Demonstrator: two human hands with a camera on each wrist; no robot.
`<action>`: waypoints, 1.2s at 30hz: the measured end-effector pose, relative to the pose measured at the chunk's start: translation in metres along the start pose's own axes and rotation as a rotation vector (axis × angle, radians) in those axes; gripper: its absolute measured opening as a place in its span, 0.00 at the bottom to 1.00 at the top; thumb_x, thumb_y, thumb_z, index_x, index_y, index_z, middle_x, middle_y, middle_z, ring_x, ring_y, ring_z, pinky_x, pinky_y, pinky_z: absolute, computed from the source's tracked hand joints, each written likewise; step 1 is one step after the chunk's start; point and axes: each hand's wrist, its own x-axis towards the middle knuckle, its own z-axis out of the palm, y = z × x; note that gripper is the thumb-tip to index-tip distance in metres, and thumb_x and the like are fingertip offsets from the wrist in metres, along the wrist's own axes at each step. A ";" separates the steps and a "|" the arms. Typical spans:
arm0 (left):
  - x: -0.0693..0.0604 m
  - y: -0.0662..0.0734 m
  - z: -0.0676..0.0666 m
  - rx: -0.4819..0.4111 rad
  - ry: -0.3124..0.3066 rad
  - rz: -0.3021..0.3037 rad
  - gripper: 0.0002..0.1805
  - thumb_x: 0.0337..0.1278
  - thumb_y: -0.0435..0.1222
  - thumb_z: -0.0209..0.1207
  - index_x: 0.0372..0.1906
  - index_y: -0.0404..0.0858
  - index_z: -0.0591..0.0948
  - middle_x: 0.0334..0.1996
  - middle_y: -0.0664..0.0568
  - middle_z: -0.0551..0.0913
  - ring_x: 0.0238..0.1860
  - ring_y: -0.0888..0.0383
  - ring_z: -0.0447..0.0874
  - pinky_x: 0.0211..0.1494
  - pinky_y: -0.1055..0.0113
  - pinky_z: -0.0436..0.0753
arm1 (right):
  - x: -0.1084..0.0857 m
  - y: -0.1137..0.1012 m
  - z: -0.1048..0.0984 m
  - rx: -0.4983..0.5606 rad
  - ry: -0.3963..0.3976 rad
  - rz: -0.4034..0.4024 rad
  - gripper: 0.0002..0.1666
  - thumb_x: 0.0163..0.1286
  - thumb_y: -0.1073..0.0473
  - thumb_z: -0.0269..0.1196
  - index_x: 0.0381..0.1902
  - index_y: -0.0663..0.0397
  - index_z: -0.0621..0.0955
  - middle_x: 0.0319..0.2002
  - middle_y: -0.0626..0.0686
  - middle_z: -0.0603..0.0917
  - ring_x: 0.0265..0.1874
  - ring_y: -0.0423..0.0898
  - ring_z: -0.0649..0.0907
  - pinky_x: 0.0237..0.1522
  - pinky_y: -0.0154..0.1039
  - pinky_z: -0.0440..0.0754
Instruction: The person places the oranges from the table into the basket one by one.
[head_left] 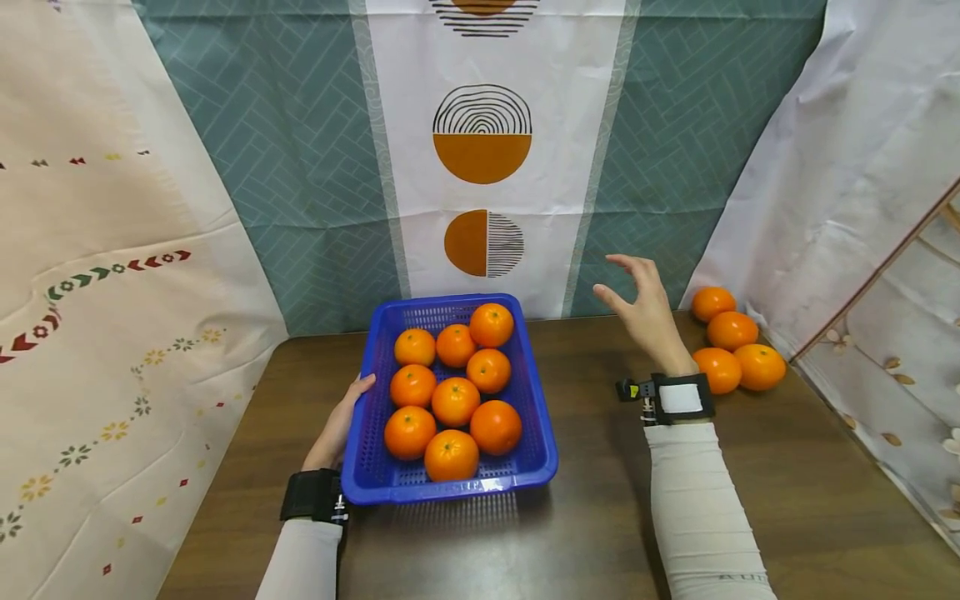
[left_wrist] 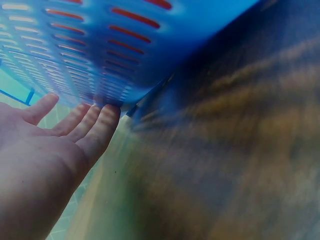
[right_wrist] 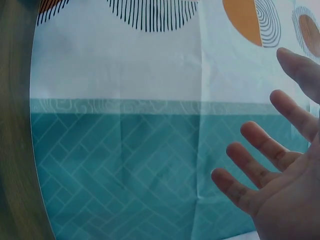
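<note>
A blue plastic basket [head_left: 546, 450] with slotted walls holds several oranges [head_left: 455, 402] in the middle of the table. At its left side is my left hand [head_left: 345, 425]. In the left wrist view that hand [left_wrist: 55, 155] has mostly straight fingers, their tips touching the slotted wall of the basket [left_wrist: 100, 45]. My right hand [head_left: 651, 321] is raised over the table's right half, away from the basket. In the right wrist view its fingers are spread and nothing lies in the palm [right_wrist: 290, 200].
Several more oranges [head_left: 717, 370] lie at the table's back right corner, beside my right wrist. The brown wooden table [head_left: 600, 517] meets a patterned cloth [head_left: 487, 192] at the back. Light cloths hang along the left [head_left: 135, 358] and right [head_left: 825, 225] sides.
</note>
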 end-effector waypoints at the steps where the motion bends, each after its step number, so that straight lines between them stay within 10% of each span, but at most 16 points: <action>1: 0.000 0.000 0.000 0.000 0.000 -0.004 0.38 0.81 0.61 0.36 0.84 0.62 0.35 0.82 0.43 0.47 0.74 0.40 0.59 0.67 0.44 0.75 | -0.001 0.000 -0.002 -0.003 0.009 0.001 0.33 0.75 0.55 0.68 0.72 0.59 0.73 0.68 0.67 0.67 0.68 0.66 0.66 0.68 0.67 0.63; 12: 0.005 0.000 0.003 0.006 -0.024 0.023 0.39 0.82 0.60 0.37 0.84 0.61 0.35 0.82 0.44 0.47 0.75 0.39 0.59 0.68 0.45 0.75 | -0.021 0.016 -0.041 -0.086 0.160 0.028 0.30 0.75 0.60 0.67 0.70 0.64 0.74 0.67 0.70 0.68 0.67 0.68 0.66 0.70 0.67 0.61; 19: 0.003 -0.001 0.004 -0.010 -0.031 0.037 0.38 0.82 0.59 0.37 0.84 0.61 0.35 0.82 0.43 0.47 0.75 0.39 0.58 0.67 0.45 0.75 | -0.034 0.028 -0.053 -0.171 0.186 0.082 0.30 0.77 0.57 0.65 0.72 0.61 0.73 0.62 0.71 0.67 0.54 0.64 0.66 0.52 0.55 0.63; 36: 0.000 -0.001 -0.001 -0.001 -0.041 0.061 0.38 0.82 0.59 0.37 0.84 0.60 0.36 0.81 0.42 0.48 0.73 0.42 0.61 0.65 0.49 0.77 | -0.063 0.066 -0.082 -0.371 0.251 0.535 0.34 0.79 0.50 0.56 0.75 0.62 0.67 0.70 0.75 0.60 0.69 0.75 0.59 0.68 0.71 0.55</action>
